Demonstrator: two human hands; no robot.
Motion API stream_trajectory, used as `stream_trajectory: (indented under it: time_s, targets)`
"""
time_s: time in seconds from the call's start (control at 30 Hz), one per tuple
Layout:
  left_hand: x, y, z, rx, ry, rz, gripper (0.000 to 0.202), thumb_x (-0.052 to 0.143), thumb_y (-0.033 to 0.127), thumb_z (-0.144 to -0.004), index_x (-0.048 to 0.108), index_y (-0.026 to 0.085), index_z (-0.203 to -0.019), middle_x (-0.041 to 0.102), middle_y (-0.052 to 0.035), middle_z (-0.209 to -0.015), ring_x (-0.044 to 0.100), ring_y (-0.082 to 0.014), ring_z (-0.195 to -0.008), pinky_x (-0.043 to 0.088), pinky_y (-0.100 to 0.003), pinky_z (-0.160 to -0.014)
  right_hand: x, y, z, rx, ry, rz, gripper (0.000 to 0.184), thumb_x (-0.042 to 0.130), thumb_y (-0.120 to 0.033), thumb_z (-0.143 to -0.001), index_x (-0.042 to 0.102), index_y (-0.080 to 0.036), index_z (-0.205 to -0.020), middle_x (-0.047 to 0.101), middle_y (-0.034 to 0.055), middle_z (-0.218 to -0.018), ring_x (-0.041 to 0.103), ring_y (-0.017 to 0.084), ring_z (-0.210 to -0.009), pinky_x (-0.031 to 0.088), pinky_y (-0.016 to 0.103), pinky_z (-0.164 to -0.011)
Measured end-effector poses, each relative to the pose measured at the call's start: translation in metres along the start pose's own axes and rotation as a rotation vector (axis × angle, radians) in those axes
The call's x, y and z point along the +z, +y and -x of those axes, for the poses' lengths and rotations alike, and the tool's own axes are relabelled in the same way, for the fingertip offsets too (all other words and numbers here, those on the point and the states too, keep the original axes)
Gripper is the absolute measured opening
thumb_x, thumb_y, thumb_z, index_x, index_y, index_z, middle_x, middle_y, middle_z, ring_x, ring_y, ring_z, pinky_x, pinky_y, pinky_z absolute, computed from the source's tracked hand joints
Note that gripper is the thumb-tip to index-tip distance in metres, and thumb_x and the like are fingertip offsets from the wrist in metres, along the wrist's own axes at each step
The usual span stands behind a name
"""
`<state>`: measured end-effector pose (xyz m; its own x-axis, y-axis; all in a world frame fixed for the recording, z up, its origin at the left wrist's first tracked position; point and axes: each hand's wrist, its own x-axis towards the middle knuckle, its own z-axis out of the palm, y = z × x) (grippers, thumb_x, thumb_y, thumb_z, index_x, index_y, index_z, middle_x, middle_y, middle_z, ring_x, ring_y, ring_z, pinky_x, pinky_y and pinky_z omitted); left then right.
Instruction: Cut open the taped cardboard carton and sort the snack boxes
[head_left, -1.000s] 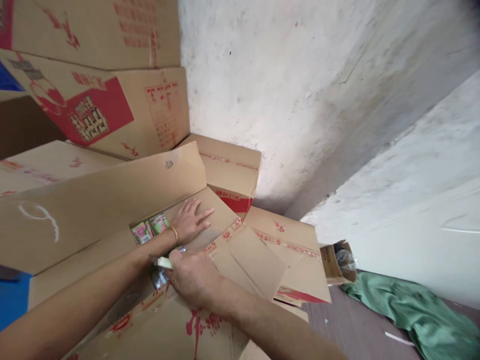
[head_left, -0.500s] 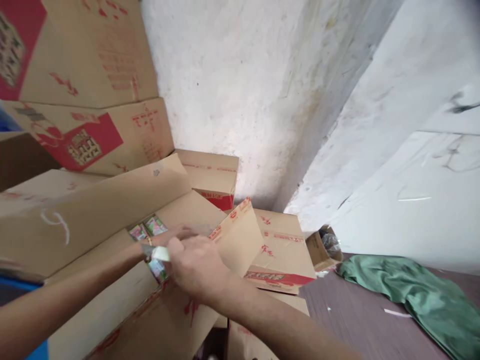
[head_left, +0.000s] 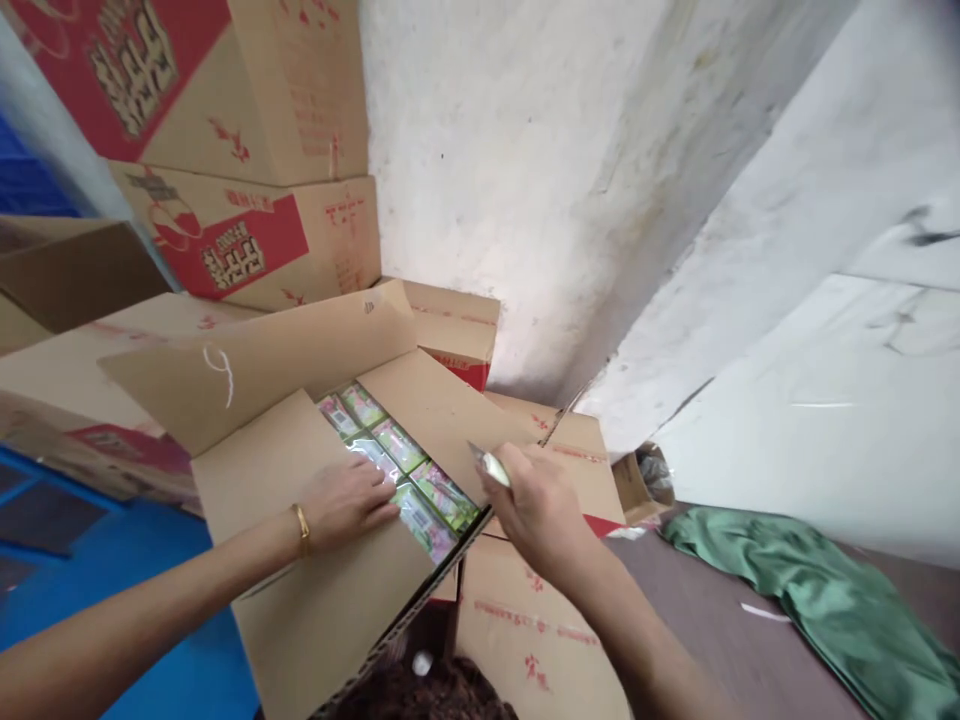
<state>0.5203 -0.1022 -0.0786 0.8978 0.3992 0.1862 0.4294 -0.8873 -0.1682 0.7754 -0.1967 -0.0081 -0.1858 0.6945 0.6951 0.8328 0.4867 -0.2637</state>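
Note:
An open cardboard box (head_left: 262,370) lies in front of me, its far flap raised and marked with a white handwritten stroke. Between its two inner flaps show several green and pink packets (head_left: 401,443) in clear wrapping. My left hand (head_left: 351,500), with a gold bracelet at the wrist, lies palm down on the left inner flap (head_left: 259,465), fingertips reaching onto the packets. My right hand (head_left: 536,505) is closed round a utility knife (head_left: 495,468) with a pale handle. Its blade points left, over the right inner flap (head_left: 427,400).
Printed cartons (head_left: 255,240) are stacked at the back left, against a stained white wall (head_left: 510,150). More cartons (head_left: 525,620) stand below on the right. Green cloth (head_left: 795,570) lies on the floor. A blue surface (head_left: 172,590) is at lower left. Dark curly material (head_left: 442,690) shows at the bottom edge.
My right hand has moved right with the knife, away from my left wrist. My left hand is now in plain view on the flap. More packets show, and the view has shifted left.

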Motion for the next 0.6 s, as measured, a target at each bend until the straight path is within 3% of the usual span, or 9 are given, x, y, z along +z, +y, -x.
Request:
stream_trajectory:
  time_s: [0.13,0.23,0.33,0.47,0.6]
  targets:
    - [-0.019,-0.008,0.001,0.093,0.211,-0.163,0.043,0.034,0.04,-0.099,0.055,0.017,-0.069,0.052,-0.0025,-0.065,0.041,-0.0165,-0.064,0.029,-0.032,-0.066,-0.026,0.0,0.025,0.207,-0.086,-0.082,0.041,0.035,-0.037,-0.099,0.055,-0.02,-0.069,0.06,0.0037,-0.068,0.056,0.017,-0.066,0.039,0.027,-0.064]
    - [-0.052,-0.004,0.015,0.106,0.351,-0.188,0.035,0.042,0.034,-0.097,0.054,0.018,-0.068,0.05,-0.002,-0.065,0.041,-0.0168,-0.066,0.032,-0.031,-0.069,-0.042,0.005,0.056,0.453,-0.119,-0.131,0.044,0.036,-0.046,-0.097,0.062,-0.02,-0.072,0.066,0.0051,-0.077,0.061,0.018,-0.075,0.044,0.028,-0.069]
    - [-0.091,0.006,0.048,0.061,0.433,-0.134,0.031,0.042,0.03,-0.096,0.054,0.017,-0.071,0.051,-0.003,-0.069,0.045,-0.0173,-0.072,0.036,-0.032,-0.074,-0.042,0.014,0.101,0.723,-0.176,-0.042,0.042,0.039,-0.05,-0.093,0.067,-0.02,-0.084,0.07,0.008,-0.09,0.064,0.022,-0.084,0.047,0.033,-0.074]
    - [-0.128,0.025,0.111,0.009,0.491,-0.034,0.022,0.04,0.019,-0.095,0.053,0.015,-0.078,0.057,-0.0048,-0.079,0.05,-0.0178,-0.082,0.038,-0.035,-0.08,-0.001,0.017,0.165,0.839,-0.197,0.121,0.047,0.035,-0.044,-0.09,0.066,-0.015,-0.11,0.066,0.0173,-0.114,0.06,0.03,-0.107,0.045,0.045,-0.093]
    - [-0.137,0.044,0.169,-0.071,0.485,0.032,0.015,0.041,0.018,-0.095,0.056,0.015,-0.091,0.059,-0.0052,-0.092,0.052,-0.0186,-0.096,0.041,-0.037,-0.092,0.055,0.003,0.209,0.858,-0.027,0.294,0.055,0.031,-0.041,-0.091,0.058,-0.01,-0.127,0.056,0.0216,-0.13,0.045,0.033,-0.128,0.033,0.053,-0.106]
